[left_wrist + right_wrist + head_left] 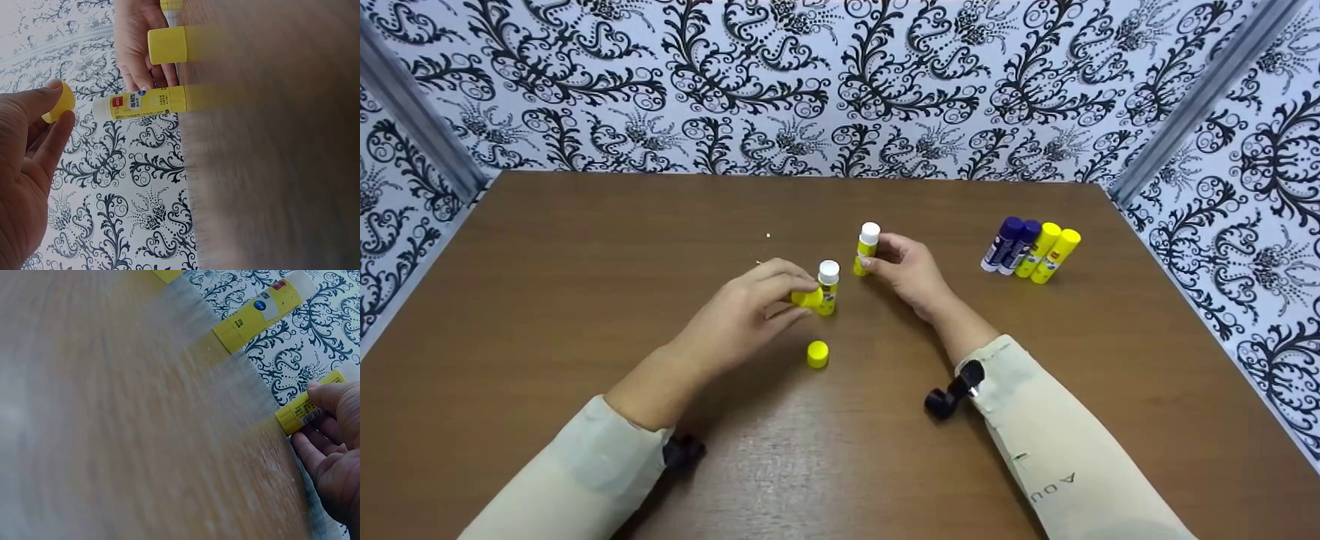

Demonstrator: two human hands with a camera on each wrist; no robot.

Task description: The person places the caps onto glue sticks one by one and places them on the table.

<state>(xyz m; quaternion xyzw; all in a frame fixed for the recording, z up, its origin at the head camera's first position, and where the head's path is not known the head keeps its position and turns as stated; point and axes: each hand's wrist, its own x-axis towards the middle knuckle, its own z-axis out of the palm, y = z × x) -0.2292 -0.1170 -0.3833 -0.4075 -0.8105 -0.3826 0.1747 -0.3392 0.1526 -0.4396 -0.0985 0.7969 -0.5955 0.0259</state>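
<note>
My left hand (750, 307) pinches a yellow cap (66, 104) between thumb and fingers, off the table. Just beyond it stands an uncapped yellow glue stick (829, 289) with a white top, upright on the table. A second yellow cap (817, 355) sits on the wood nearer to me. With thumb and fingers, my right hand (911, 274) holds another uncapped yellow glue stick (868, 247) upright, its base at the table in the right wrist view. Its white top shows above my fingers.
On the right stand two purple glue sticks (1011, 246) and two capped yellow glue sticks (1048, 253), side by side. Small white crumbs (768, 235) lie on the brown table (622, 225). Patterned walls (750, 90) border its back and sides.
</note>
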